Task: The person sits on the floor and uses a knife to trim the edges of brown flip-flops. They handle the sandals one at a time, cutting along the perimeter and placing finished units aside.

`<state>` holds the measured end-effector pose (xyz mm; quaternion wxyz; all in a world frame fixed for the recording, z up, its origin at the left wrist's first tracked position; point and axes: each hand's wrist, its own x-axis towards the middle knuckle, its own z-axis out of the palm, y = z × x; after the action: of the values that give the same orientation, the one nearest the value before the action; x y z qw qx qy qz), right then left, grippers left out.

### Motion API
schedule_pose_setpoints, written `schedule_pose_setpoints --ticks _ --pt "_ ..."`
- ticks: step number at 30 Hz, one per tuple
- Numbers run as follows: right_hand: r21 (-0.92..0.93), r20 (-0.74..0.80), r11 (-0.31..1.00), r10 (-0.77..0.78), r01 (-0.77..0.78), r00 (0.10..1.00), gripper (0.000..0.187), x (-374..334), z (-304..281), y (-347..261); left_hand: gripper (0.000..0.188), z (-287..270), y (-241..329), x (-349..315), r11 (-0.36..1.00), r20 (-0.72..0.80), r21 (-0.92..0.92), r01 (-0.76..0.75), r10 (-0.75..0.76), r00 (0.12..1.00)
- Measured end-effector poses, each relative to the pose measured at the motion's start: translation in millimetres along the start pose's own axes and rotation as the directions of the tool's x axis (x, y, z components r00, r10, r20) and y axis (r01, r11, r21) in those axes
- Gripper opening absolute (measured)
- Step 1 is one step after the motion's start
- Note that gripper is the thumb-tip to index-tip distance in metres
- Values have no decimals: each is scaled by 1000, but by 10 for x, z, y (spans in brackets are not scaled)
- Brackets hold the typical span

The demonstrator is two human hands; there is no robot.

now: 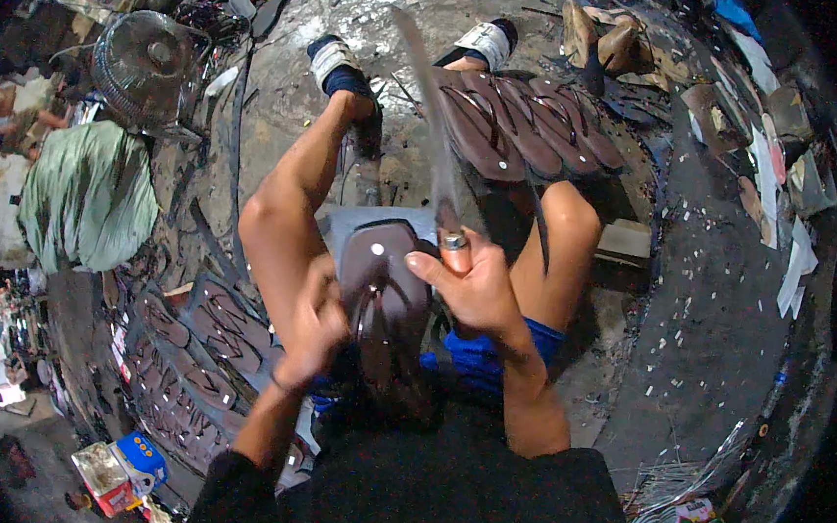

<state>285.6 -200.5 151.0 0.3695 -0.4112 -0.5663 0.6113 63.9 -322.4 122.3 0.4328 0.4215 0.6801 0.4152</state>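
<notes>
A brown flip-flop sandal (375, 276) lies between my thighs with its sole up front and its strap toward me; a small white dot marks the sole. My right hand (480, 286) grips the orange handle of a long-bladed knife (434, 125), its blade pointing away from me and smeared by motion. The right thumb reaches to the sandal's right edge. Close by the sandal's left edge is my left hand (318, 318), blurred, with its fingers bent; whether it touches the sandal I cannot tell. Beneath the sandal's front shows a grey flat piece (348, 224).
Beyond my right knee, several finished-looking brown sandals (492, 135) lie in a row. More sandals (198, 372) cover the floor at left. A fan (148, 73) and green cloth (89, 196) stand far left. Wooden shoe lasts (593, 39) sit at the back; scraps litter the right-hand floor.
</notes>
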Motion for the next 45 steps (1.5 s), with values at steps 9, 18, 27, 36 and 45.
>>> schedule_pose_setpoints --ticks 9,18,27,36,45 --pt "-299 -3 942 -160 152 987 30 -1323 -184 -105 54 -227 1323 177 918 -284 -362 163 -275 918" --pt "-366 -50 924 -139 111 989 28 -1436 -23 -131 46 -211 1019 113 882 -126 -438 174 -252 960" --pt "-442 -51 891 -141 104 989 28 -809 -7 -486 50 -213 936 200 904 -85 -393 170 -219 972" --pt "-443 -15 883 -178 153 984 23 64 46 -387 61 -204 859 155 947 79 -266 178 -162 984" --pt "-285 -106 935 -249 210 963 27 -782 -502 -314 77 -791 1429 362 997 -6 -34 62 -63 998"
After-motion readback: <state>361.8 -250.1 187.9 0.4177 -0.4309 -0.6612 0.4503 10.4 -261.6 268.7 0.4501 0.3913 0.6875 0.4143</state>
